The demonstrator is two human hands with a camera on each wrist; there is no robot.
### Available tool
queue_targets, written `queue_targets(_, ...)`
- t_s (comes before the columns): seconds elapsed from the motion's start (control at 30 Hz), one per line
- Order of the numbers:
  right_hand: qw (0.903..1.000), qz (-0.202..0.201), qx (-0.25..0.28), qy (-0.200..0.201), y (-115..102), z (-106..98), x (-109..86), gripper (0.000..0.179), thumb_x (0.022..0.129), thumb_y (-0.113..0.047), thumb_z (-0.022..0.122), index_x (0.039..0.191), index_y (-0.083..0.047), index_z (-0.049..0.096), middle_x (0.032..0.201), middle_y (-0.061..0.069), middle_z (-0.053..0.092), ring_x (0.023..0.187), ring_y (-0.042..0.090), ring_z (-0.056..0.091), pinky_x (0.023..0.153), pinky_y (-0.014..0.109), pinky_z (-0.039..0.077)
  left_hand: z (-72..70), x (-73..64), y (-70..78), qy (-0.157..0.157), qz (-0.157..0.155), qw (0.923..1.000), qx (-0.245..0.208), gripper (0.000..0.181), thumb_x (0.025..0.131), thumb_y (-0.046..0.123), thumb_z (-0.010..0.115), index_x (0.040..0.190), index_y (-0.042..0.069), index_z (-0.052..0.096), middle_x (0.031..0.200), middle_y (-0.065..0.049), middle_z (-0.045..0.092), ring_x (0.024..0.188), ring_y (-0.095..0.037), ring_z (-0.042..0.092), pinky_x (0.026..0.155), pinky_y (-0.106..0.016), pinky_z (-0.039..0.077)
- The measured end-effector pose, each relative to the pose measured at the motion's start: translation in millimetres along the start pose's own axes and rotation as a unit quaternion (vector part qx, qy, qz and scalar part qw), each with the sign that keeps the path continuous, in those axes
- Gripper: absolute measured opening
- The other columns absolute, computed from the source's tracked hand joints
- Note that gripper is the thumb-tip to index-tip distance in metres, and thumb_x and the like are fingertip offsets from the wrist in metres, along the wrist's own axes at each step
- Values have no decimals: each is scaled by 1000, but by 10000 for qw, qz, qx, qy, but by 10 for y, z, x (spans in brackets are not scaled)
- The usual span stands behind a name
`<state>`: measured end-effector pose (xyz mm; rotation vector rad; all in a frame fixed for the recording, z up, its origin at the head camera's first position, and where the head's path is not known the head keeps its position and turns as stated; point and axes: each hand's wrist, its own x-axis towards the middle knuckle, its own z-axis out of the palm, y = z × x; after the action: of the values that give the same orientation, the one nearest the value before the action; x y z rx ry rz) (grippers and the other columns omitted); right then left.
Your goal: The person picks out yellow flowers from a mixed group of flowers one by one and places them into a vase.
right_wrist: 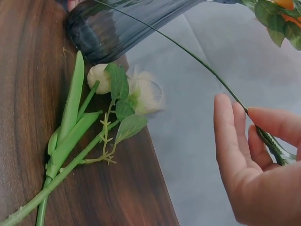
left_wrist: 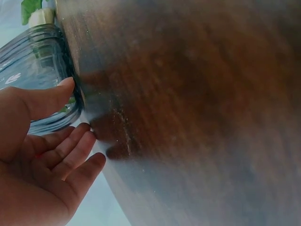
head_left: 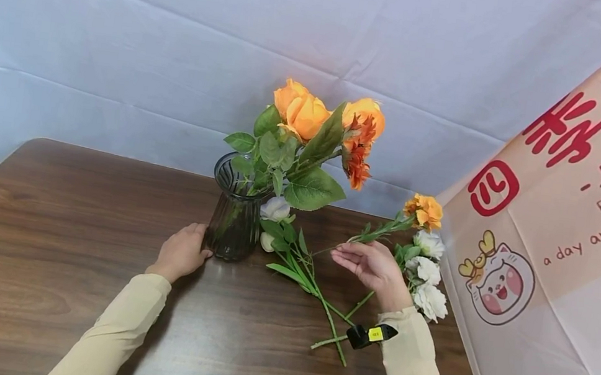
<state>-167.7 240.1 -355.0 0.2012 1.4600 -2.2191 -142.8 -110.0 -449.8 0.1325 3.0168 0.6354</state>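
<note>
In the head view my left hand (head_left: 181, 252) rests beside the base of a dark ribbed glass vase (head_left: 233, 229). The left wrist view has its thumb over the glass vase (left_wrist: 51, 70) near the base, with relaxed fingers on the other side. Large orange flowers (head_left: 305, 113) and leafy stems stand in the vase, leaning right. My right hand (head_left: 372, 268) pinches the stem of a small orange flower (head_left: 424, 211) between thumb and fingers. The thin bare end of that stem (right_wrist: 207, 67) points toward the vase in the right wrist view.
White flowers (head_left: 428, 271) lie at the table's right side. Closer to the vase lies a pale flower (head_left: 276, 208) with green stems (head_left: 321, 296) crossing on the wooden table (head_left: 75, 235). A pale cloth wall (head_left: 152, 69) stands behind, and a printed banner (head_left: 558, 244) on the right.
</note>
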Motion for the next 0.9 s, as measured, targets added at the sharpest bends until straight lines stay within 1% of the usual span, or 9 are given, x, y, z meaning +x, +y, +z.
queue_targets(0.23, 9995, -87, 283, -121, -32, 31, -31, 36, 92, 11, 35, 76, 6, 67, 78, 17, 67, 79, 27, 67, 78, 35, 53, 3, 6, -2, 42, 3, 10000, -40, 56, 83, 19, 67, 125, -11, 45, 118, -25, 51, 107, -40, 50, 85, -52, 44)
queue_targets(0.37, 9990, -143, 400, -121, -72, 58, -55, 37, 93, 10, 35, 76, 6, 67, 78, 17, 66, 79, 27, 66, 78, 34, 53, 2, 5, -1, 76, 10, 10000, -60, 56, 83, 19, 68, 125, -11, 45, 118, -25, 51, 106, -40, 51, 84, -52, 44)
queue_targets(0.73, 9966, -349, 747, -56, -202, 180, -118, 37, 93, 9, 36, 73, 6, 67, 77, 16, 66, 78, 26, 66, 80, 34, 52, 10, 3, 5, 5, -35, 10000, -54, 57, 84, 19, 67, 125, -11, 44, 118, -26, 50, 106, -40, 50, 84, -52, 44)
queue_targets(0.9, 9949, -485, 877, -133, -269, 227, -134, 38, 93, 10, 35, 73, 7, 67, 77, 16, 67, 78, 26, 66, 80, 35, 53, 14, 11, 4, -40, -77, 10000, -40, 57, 84, 20, 67, 126, -11, 44, 119, -26, 50, 106, -40, 50, 84, -52, 44)
